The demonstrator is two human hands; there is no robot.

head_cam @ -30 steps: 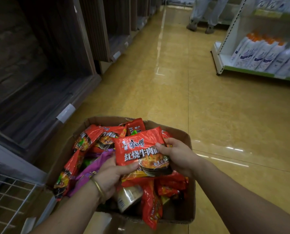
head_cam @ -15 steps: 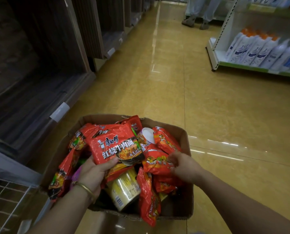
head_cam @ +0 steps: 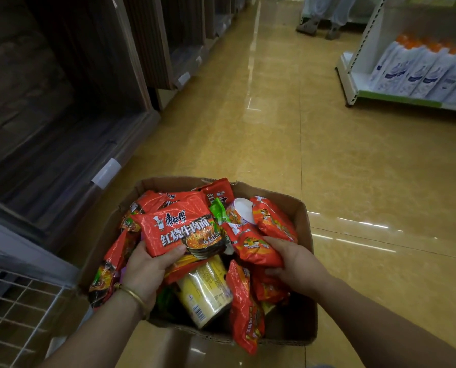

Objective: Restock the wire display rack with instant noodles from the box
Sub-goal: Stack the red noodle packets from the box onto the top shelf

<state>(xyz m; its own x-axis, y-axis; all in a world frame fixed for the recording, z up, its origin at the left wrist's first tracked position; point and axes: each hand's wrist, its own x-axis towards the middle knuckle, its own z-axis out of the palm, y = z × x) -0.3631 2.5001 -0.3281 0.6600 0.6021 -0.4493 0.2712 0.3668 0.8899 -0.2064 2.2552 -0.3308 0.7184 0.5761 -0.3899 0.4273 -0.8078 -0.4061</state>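
A cardboard box (head_cam: 305,216) stands on the floor, filled with several red instant noodle packets and a yellow cup of noodles (head_cam: 208,290). My left hand (head_cam: 148,269) grips one red noodle packet (head_cam: 179,229) by its lower edge, thumb on its front, held just above the pile. My right hand (head_cam: 293,264) closes round a second red noodle packet (head_cam: 253,248) lying in the box's right half. A corner of the white wire display rack (head_cam: 14,312) shows at the lower left, beside the box.
Dark wooden shelving (head_cam: 62,128) runs along the left. A white shelf unit with white bottles (head_cam: 420,70) stands at the right. Another person's legs (head_cam: 320,14) are far down the yellow tiled aisle.
My right hand let go of the packet both hands held and moved down to grasp another packet in the box. My left hand carried the first packet to the left.
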